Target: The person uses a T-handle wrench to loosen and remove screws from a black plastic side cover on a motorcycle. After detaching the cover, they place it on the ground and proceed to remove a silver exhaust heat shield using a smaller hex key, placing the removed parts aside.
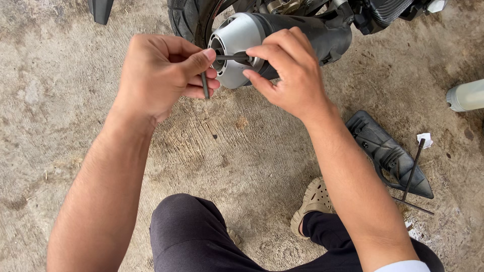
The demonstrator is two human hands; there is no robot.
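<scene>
Steel hex key point(205, 83) pinched in closed left hand point(159, 73); right hand point(290, 70) fingertips grip its tip at the exhaust point(237, 38).

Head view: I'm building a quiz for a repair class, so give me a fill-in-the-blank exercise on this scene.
1. Both hands work an L-shaped hex key at the silver end of the motorcycle's ____.
2. The left hand pinches the key's ____ arm.
3. The black plastic cover lies on the ____ ground.
4. The right hand rests on the black ____.

Missing: exhaust; short; concrete; exhaust
</scene>
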